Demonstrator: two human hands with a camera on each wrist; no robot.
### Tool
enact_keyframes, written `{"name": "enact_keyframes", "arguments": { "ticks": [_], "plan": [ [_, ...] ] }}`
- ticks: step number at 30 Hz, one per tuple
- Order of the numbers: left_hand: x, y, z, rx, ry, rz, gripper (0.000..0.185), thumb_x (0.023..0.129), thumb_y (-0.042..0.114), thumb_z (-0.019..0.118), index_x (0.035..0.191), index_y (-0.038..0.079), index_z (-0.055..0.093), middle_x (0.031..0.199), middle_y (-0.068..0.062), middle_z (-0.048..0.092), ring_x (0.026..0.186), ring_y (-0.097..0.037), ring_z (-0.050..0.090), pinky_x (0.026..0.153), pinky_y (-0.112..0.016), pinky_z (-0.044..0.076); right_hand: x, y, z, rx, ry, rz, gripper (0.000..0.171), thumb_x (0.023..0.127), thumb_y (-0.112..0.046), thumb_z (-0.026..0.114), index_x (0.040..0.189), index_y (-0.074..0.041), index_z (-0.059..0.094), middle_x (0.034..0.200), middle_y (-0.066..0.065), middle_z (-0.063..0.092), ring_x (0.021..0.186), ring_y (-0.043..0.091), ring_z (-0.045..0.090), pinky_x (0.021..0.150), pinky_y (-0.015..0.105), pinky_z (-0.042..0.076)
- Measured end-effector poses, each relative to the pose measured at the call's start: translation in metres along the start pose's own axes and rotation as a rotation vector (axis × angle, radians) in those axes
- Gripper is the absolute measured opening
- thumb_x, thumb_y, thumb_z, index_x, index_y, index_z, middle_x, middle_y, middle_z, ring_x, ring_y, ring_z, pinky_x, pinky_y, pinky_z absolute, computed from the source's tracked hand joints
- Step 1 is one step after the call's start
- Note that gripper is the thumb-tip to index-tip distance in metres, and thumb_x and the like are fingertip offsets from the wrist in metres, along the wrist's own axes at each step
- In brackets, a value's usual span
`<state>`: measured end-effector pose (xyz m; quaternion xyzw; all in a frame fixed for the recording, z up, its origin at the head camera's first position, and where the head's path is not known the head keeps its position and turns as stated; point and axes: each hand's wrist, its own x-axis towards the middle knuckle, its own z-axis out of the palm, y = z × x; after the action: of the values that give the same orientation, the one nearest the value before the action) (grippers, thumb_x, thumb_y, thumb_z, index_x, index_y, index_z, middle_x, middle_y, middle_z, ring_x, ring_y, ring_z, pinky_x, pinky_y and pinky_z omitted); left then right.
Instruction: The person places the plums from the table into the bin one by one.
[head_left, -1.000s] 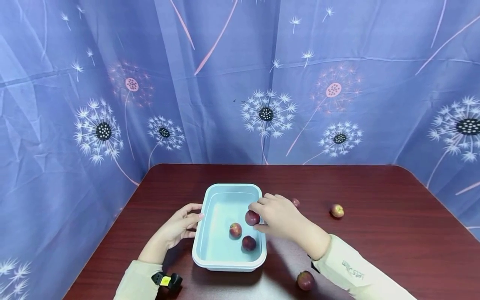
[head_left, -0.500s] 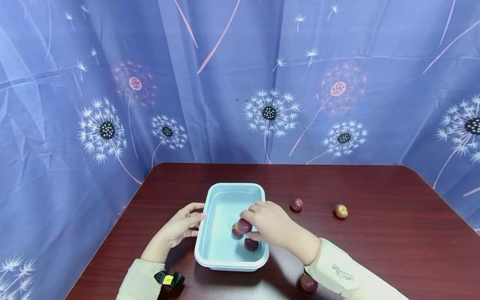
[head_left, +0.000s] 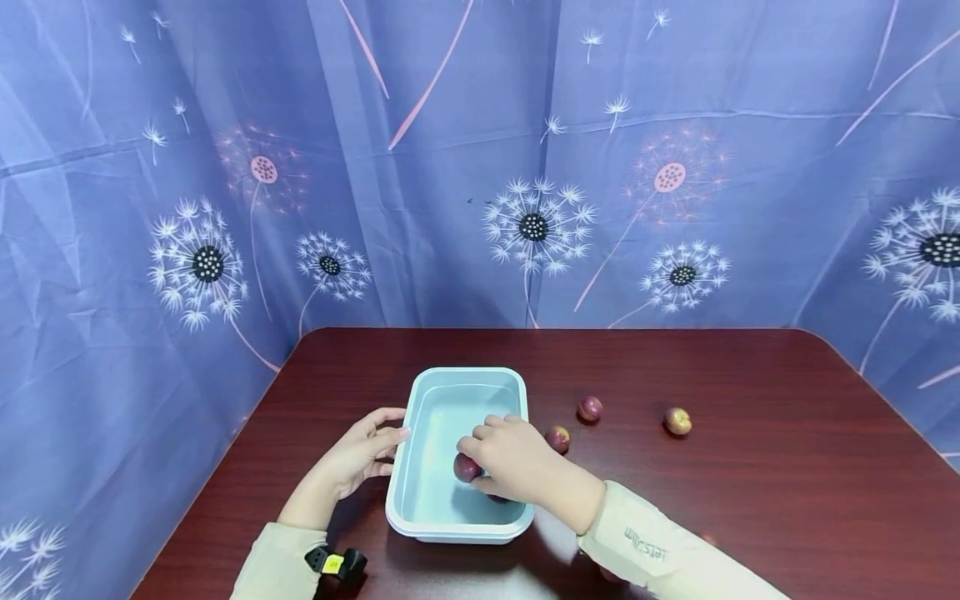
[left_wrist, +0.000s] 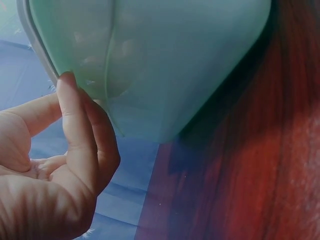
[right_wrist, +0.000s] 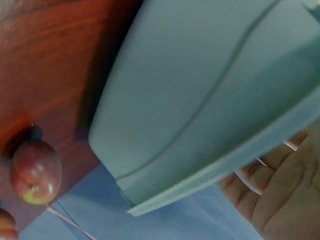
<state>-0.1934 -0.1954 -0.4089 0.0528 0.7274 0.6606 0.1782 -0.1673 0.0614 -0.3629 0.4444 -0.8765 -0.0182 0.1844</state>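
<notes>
Glossy wooden table (head_left: 750, 500): right hand (head_left: 510, 462) seemingly grips round fruit (head_left: 465, 467) in smooth tub (head_left: 465, 379).

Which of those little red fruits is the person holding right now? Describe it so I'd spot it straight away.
Find the pale blue tub near the front of the dark red table. The right hand reaches into it and grips one dark red fruit at its fingertips. Unlike the three fruits lying loose on the table right of the tub, this one is inside the tub and half covered by fingers.
</notes>
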Motion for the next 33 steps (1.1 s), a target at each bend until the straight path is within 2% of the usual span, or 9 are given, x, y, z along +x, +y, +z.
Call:
{"name": "enact_keyframes", "arguments": {
  "ticks": [11,19,26,33],
  "plan": [
    [0.0,-0.001,-0.001,0.0,-0.007,0.009,0.056,0.096,0.02,0.056,0.139,-0.003,0.031,0.11,-0.016,0.063,0.083,-0.016,0.065,0.075,-0.034,0.056,0.009,-0.01,0.011,0.018,-0.103,-0.008,0.031,0.071,-0.038,0.079,0.091,-0.02,0.064,0.074,-0.009,0.061,0.068,0.009,0.052,0.055,0.021,0.037],
    [-0.001,-0.001,-0.001,-0.012,-0.006,0.006,0.055,0.096,0.02,0.056,0.14,-0.003,0.031,0.109,-0.014,0.064,0.084,-0.015,0.066,0.075,-0.034,0.056,0.011,-0.014,0.017,0.032,-0.176,0.02,0.032,0.071,-0.04,0.08,0.093,-0.022,0.065,0.077,-0.01,0.062,0.072,0.008,0.054,0.059,0.022,0.039],
    [-0.003,0.001,-0.002,-0.013,0.002,-0.001,0.055,0.096,0.019,0.055,0.139,-0.003,0.031,0.105,-0.01,0.065,0.083,-0.014,0.066,0.075,-0.033,0.056,0.012,-0.015,0.022,-0.003,-0.203,0.009,0.033,0.072,-0.042,0.08,0.096,-0.024,0.065,0.081,-0.009,0.064,0.075,0.009,0.057,0.061,0.023,0.039],
    [-0.001,0.001,-0.001,-0.008,-0.012,0.003,0.055,0.096,0.02,0.056,0.14,-0.003,0.031,0.107,-0.012,0.063,0.084,-0.015,0.065,0.076,-0.034,0.056,0.011,-0.016,0.023,0.008,-0.205,0.014,0.034,0.071,-0.041,0.081,0.095,-0.023,0.065,0.08,-0.009,0.064,0.075,0.01,0.057,0.06,0.023,0.04]
  ]
}}
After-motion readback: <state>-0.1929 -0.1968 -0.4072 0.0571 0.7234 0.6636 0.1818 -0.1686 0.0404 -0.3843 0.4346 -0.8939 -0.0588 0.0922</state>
